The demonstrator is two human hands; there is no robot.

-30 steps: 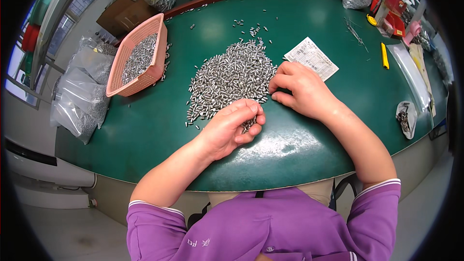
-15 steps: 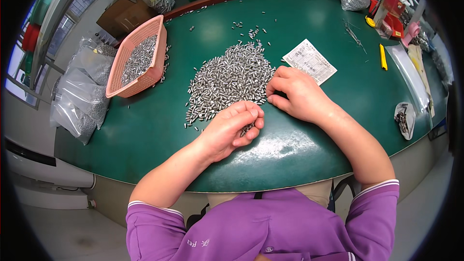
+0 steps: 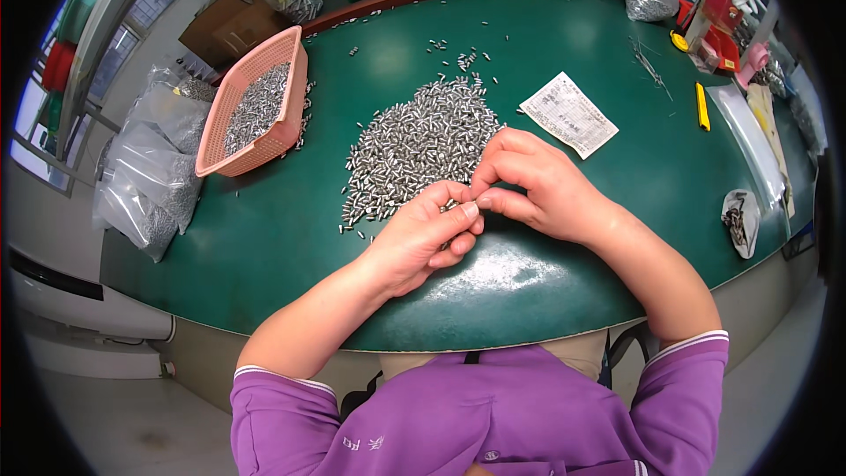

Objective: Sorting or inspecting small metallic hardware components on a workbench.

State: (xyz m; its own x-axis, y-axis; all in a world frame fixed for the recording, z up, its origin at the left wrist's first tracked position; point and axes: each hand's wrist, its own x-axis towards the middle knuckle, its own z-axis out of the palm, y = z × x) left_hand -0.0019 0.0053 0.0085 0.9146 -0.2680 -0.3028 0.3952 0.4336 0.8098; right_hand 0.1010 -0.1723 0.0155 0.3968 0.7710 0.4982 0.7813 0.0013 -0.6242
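A large heap of small, shiny metal pins (image 3: 414,154) lies on the green tabletop (image 3: 264,256). Just in front of the heap, my left hand (image 3: 410,238) is closed with its fingers curled around several of these pins; a few show between thumb and fingers. My right hand (image 3: 551,185) is closed in a pinch, its thumb and fingertips meeting the left thumb and index finger. Whatever sits between the right fingertips is too small and hidden to make out.
At the left, a pink plastic basket (image 3: 293,119) holds more metal pieces, beside filled clear bags (image 3: 145,194). A written paper slip (image 3: 570,115) lies right of the heap. Farther right are a yellow cutter knife (image 3: 701,106) and a small white pouch (image 3: 740,222) of dark pieces.
My right hand has moved left from the heap's right edge to meet the left fingertips. The left hand stays nearly in place, its thumb and index finger now at the right fingertips.
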